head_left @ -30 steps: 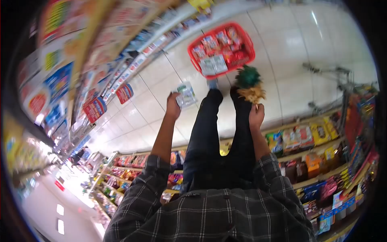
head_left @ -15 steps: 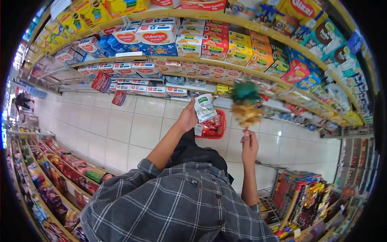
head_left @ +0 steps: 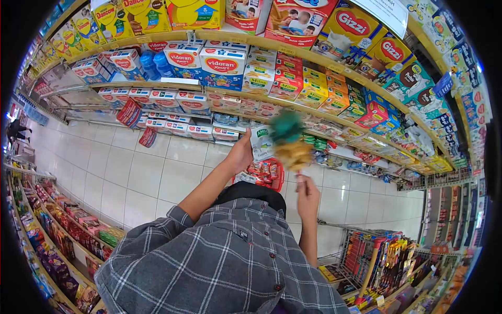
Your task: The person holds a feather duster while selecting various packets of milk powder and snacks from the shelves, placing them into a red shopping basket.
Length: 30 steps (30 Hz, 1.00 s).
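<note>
My left hand [head_left: 240, 153] is closed on the edge of a white packet [head_left: 261, 144] with a green AMH label, its front turned up toward me. In my right hand [head_left: 308, 194] is the thin handle of a fluffy duster [head_left: 293, 152], its head green at the top and gold below, blurred by motion. The duster's head overlaps the right edge of the packet in this view. Beneath both hands, on the floor, stands a red shopping basket [head_left: 281, 181] holding several red packets [head_left: 265, 170].
Shelves ahead carry boxes of milk powder [head_left: 224, 64] and baby food [head_left: 286, 82]. Red hanging signs [head_left: 129, 113] jut out from them on the left. Snack shelves [head_left: 63, 230] run along the left behind me; a wire rack of bars [head_left: 361, 256] is at right. White floor tiles [head_left: 141, 175] lie between.
The duster and my right hand have swung left, bringing its head up to the packet. My left hand still holds the packet. The view has shifted, showing more of the upper shelf.
</note>
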Tool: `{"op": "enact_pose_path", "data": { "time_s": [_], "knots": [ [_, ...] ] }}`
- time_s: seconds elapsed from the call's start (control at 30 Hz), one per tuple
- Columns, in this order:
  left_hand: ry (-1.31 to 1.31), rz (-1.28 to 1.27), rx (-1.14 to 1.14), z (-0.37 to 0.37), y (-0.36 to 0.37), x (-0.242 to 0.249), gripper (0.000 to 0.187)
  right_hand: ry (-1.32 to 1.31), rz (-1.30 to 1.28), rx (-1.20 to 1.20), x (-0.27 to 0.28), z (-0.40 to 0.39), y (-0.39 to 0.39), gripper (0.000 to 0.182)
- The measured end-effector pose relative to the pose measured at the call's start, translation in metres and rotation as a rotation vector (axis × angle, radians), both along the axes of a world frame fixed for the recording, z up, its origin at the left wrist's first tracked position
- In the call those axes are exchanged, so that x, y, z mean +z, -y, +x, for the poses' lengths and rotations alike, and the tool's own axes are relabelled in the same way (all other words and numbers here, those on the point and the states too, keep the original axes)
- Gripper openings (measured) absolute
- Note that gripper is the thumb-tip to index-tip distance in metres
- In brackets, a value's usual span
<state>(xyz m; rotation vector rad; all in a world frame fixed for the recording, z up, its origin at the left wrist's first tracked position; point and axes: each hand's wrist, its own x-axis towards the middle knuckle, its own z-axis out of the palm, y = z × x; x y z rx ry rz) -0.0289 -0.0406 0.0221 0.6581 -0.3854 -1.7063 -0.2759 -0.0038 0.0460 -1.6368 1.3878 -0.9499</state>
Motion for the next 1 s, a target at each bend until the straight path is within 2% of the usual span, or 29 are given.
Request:
{"op": "enact_pose_path", "data": {
  "time_s": [0.03, 0.1, 0.2, 0.23, 0.27, 0.37, 0.43, 0.47, 0.5, 0.57, 0.6, 0.63, 0.67, 0.7, 0.73, 0.77, 0.83, 0.9, 0.93, 0.97, 1.0],
  "knots": [
    [0.040, 0.023, 0.057, 0.006, 0.001, -0.018, 0.067, -0.065, 0.034, 0.032, -0.001, 0.009, -0.007, 0.026],
    [-0.058, 0.025, 0.024, 0.023, -0.002, -0.025, 0.066, -0.197, 0.090, 0.101, -0.005, 0.024, -0.012, 0.025],
    [-0.116, -0.036, 0.039, 0.032, -0.008, -0.003, 0.068, -0.064, 0.012, -0.159, -0.059, 0.000, 0.018, 0.024],
    [-0.118, -0.044, 0.038, 0.036, -0.008, -0.002, 0.068, -0.022, -0.013, -0.245, -0.061, -0.004, 0.025, 0.024],
    [-0.116, -0.043, 0.032, 0.040, -0.010, -0.002, 0.068, 0.193, 0.059, -0.368, -0.063, -0.003, 0.027, 0.024],
    [-0.069, 0.012, -0.028, 0.044, -0.018, 0.008, 0.067, 0.261, 0.247, -0.334, -0.018, 0.043, 0.015, 0.023],
    [-0.025, 0.077, -0.076, 0.038, -0.021, 0.014, 0.066, 0.428, 0.339, -0.239, -0.008, 0.080, 0.007, 0.017],
    [-0.043, 0.107, -0.107, 0.033, -0.017, -0.003, 0.062, 0.503, 0.404, -0.172, -0.006, 0.094, 0.003, 0.015],
    [0.022, 0.139, -0.097, 0.026, -0.016, -0.017, 0.060, 0.576, 0.470, -0.099, -0.006, 0.102, 0.001, 0.014],
    [0.152, 0.210, -0.069, 0.017, -0.021, -0.042, 0.058, 0.537, 0.333, -0.126, -0.053, 0.103, 0.008, 0.014],
    [0.388, 0.238, 0.005, 0.015, -0.027, -0.050, 0.057, 0.514, 0.266, -0.137, -0.058, 0.109, 0.009, 0.014],
    [0.411, 0.249, -0.107, 0.020, -0.028, -0.060, 0.065, 0.422, 0.169, -0.179, -0.058, 0.107, 0.010, 0.014],
    [0.372, 0.244, -0.156, 0.020, -0.032, -0.070, 0.070, 0.325, 0.078, -0.219, -0.056, 0.099, 0.010, 0.013],
    [0.329, 0.251, -0.210, 0.021, -0.043, -0.061, 0.076, 0.224, -0.002, -0.261, -0.047, 0.095, 0.003, 0.013],
    [0.315, 0.233, -0.097, 0.013, -0.050, -0.061, 0.081, 0.134, -0.002, -0.291, -0.036, 0.096, -0.002, 0.012],
    [0.232, 0.215, -0.059, 0.009, -0.053, -0.060, 0.074, 0.139, 0.020, -0.248, -0.033, 0.100, -0.006, 0.013],
    [-0.007, 0.175, -0.222, 0.015, -0.050, -0.050, 0.063, 0.158, 0.054, -0.172, -0.029, 0.111, -0.014, 0.013],
    [-0.150, 0.250, -0.253, 0.024, -0.052, -0.025, 0.057, 0.245, 0.167, -0.013, -0.016, 0.132, -0.031, 0.018],
    [-0.250, 0.285, -0.336, 0.029, -0.045, -0.055, 0.057, 0.261, 0.240, 0.023, -0.013, 0.139, -0.039, 0.020],
    [-0.345, 0.249, -0.312, 0.032, -0.042, -0.083, 0.056, 0.279, 0.312, 0.058, -0.010, 0.143, -0.045, 0.021],
    [-0.438, 0.213, -0.287, 0.037, -0.040, -0.095, 0.055, 0.166, 0.360, 0.082, -0.006, 0.139, -0.051, 0.023]
  ]
}}
